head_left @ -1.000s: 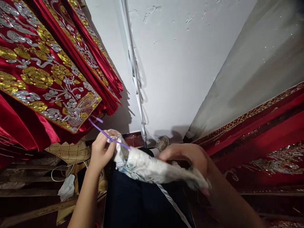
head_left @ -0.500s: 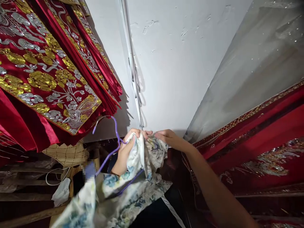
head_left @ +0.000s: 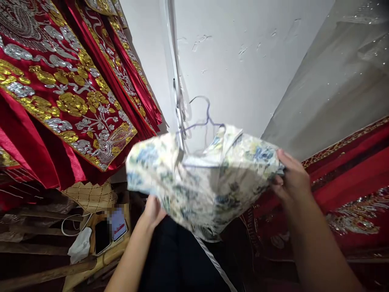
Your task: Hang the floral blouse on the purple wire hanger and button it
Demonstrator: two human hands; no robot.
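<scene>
A white short-sleeved shirt point(head_left: 194, 194) with blue and green flowers is spread out in front of me, slightly blurred. It hangs on a thin purple wire hanger point(head_left: 208, 115), whose hook stands up above the collar. My right hand point(head_left: 293, 176) is closed on the end of the right sleeve, thumb and fingers pinching the cloth. Below the left sleeve, my left hand point(head_left: 154, 211) grips the shirt's side, with its fingertips partly hidden by the fabric. Part of the hanger's lower bar shows through the neck opening.
Red garments with gold and silver embroidery point(head_left: 73, 105) hang at the left. A metal rail point(head_left: 174, 61) runs along the white wall point(head_left: 237, 81). Two phones point(head_left: 103, 235) and a crumpled tissue point(head_left: 80, 245) lie on a wooden surface lower left. Red sequined cloth point(head_left: 358, 182) hangs right, under clear plastic.
The bunched shirt has been spread open and raised, with the hanger now upright inside it. My hands have moved apart, the right one outward to the sleeve end, the left down and outward.
</scene>
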